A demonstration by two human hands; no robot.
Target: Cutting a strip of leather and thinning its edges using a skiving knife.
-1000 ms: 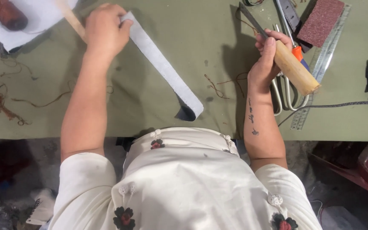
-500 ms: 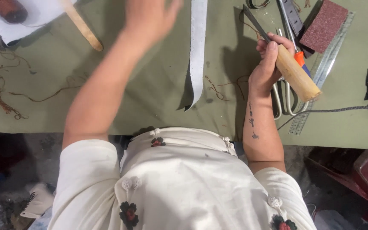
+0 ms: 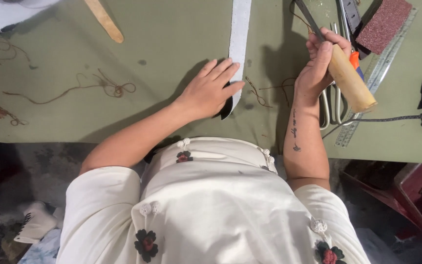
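A long pale grey strip of material lies straight on the olive-green table, running away from me. My left hand lies flat on the strip's near end, fingers spread, pressing it down. My right hand grips a tool with a thick wooden handle and a dark metal blade that points up and away. The blade is held off to the right of the strip, not touching it.
A flat wooden stick and white paper lie at the far left. Loose brown threads trail over the left of the table. Scissors, a metal ruler, a maroon abrasive block and a black cable crowd the right.
My left hand swung the strip from a diagonal lie to straight, then came down flat on its near end. The right hand stayed put with the tool.
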